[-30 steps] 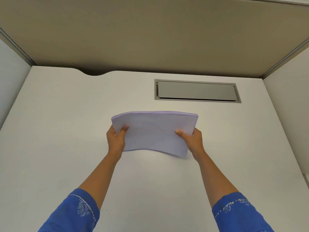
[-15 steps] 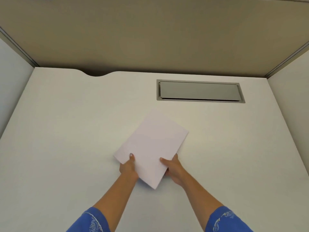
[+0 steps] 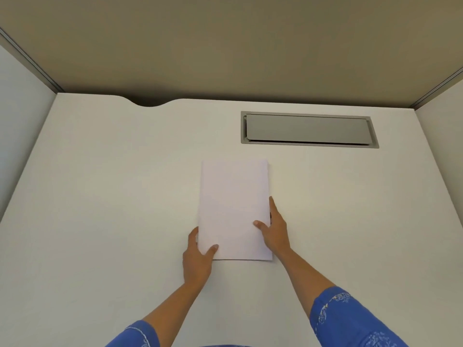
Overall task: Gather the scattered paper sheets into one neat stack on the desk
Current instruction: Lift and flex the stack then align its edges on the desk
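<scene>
A stack of white paper sheets (image 3: pixel 234 204) lies flat on the white desk (image 3: pixel 100 196), long side pointing away from me, its edges lined up. My left hand (image 3: pixel 198 259) holds the stack's near left corner, thumb on top and fingers at the left edge. My right hand (image 3: pixel 274 230) rests along the stack's right edge, thumb on top of the paper and fingers stretched beside it. No loose sheets show elsewhere on the desk.
A grey cable-hatch lid (image 3: pixel 309 130) is set into the desk at the back right. A curved notch (image 3: pixel 150 102) cuts the desk's back edge. Partition walls stand at the back (image 3: pixel 225 46), left and right.
The stack was held up bent between both hands, then came down at an angle; now it lies flat and straight on the desk, with both hands moved to its near sides.
</scene>
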`<state>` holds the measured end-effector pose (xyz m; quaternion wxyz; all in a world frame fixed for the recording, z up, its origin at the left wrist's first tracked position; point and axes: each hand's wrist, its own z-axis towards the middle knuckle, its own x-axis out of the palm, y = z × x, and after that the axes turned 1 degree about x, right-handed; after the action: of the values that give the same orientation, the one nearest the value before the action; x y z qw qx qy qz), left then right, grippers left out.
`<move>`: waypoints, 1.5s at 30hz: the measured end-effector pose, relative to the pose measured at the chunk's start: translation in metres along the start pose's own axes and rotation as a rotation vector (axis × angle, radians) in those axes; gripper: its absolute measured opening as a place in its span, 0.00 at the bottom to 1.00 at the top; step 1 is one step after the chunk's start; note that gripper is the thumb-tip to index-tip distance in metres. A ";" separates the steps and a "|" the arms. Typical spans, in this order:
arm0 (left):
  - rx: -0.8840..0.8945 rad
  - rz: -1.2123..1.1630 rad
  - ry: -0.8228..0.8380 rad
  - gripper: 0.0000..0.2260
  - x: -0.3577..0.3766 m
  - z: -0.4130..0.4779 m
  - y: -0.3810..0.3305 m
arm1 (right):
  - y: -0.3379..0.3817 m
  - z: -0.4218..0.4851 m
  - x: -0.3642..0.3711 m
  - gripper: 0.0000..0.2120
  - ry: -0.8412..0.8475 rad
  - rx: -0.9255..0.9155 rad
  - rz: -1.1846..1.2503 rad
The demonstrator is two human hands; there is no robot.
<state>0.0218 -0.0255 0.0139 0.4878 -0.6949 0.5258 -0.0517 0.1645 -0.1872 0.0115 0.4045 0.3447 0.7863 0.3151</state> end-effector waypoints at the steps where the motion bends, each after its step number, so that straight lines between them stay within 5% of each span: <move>1: 0.013 0.056 0.016 0.33 0.000 -0.001 0.000 | 0.001 0.000 0.001 0.40 -0.006 -0.006 -0.025; 6: 0.048 0.244 0.044 0.36 -0.004 0.001 0.002 | 0.000 -0.010 0.009 0.42 -0.038 -0.021 -0.157; 14: 0.147 0.422 0.223 0.55 -0.014 0.008 0.003 | -0.015 -0.029 -0.005 0.68 0.229 -0.020 -0.422; 29: 0.246 0.524 0.285 0.54 -0.024 0.032 0.000 | -0.019 -0.051 0.013 0.65 0.098 0.086 -0.454; 45: 0.213 0.570 0.208 0.50 -0.016 0.031 0.007 | -0.016 -0.039 0.000 0.66 0.168 0.105 -0.422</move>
<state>0.0279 0.0063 -0.0003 0.4961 -0.4555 0.7382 -0.0384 0.1266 -0.2043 0.0174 0.3762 0.1658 0.8871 0.2100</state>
